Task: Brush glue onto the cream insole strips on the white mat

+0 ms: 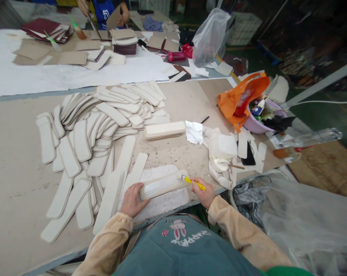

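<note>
My right hand (204, 193) grips a small paintbrush (194, 182) by its yellow handle. The bristles touch the right part of a long cream strip with rounded ends (161, 186), whose surface shines wet along most of its length. Around the left end of that strip my left hand (134, 200) is closed, thumb on the near side and fingers on the far side. Beneath it lies a pale sheet (173, 202) near the table's front edge. A white tub (221, 153) with white paste and a stick stands to the right of the brush.
Many similar cream strips (104, 119) are heaped on the left, and a neat stack (164, 130) lies beyond my hands. On the right are a crumpled tissue (194, 132), an orange bag (242, 97), a purple basin (255, 124) and a phone (249, 155). A co-worker's hand (121, 20) shows across the table.
</note>
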A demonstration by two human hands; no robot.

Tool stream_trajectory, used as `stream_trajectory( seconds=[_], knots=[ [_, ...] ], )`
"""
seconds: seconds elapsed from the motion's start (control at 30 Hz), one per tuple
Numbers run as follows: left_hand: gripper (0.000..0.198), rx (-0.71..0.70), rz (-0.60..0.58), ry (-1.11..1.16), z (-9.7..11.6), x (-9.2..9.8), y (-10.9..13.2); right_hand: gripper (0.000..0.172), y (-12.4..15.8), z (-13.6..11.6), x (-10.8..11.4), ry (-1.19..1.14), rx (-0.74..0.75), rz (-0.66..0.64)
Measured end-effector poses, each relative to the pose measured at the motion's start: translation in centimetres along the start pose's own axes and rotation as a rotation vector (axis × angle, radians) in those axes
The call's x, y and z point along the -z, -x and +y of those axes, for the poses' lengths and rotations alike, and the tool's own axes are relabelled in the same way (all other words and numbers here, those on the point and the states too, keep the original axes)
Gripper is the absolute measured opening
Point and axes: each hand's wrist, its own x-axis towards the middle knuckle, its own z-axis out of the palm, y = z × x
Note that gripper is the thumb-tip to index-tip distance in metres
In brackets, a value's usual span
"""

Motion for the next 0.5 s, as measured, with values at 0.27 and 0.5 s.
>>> stream_trajectory(
  seconds=[0.27, 0.5],
  knots=[
    [0.063, -0.006, -0.004, -0.017, 0.0, 0.1, 0.0, 0.025, 0.3, -0.5, -2.2, 0.051, 0.111, -0.108],
    [0.062, -0.017, 0.002, 0.004, 0.1, 0.1, -0.1, 0.028, 0.2, 1.3, 2.5, 0.092, -0.006, 0.022]
  ],
)
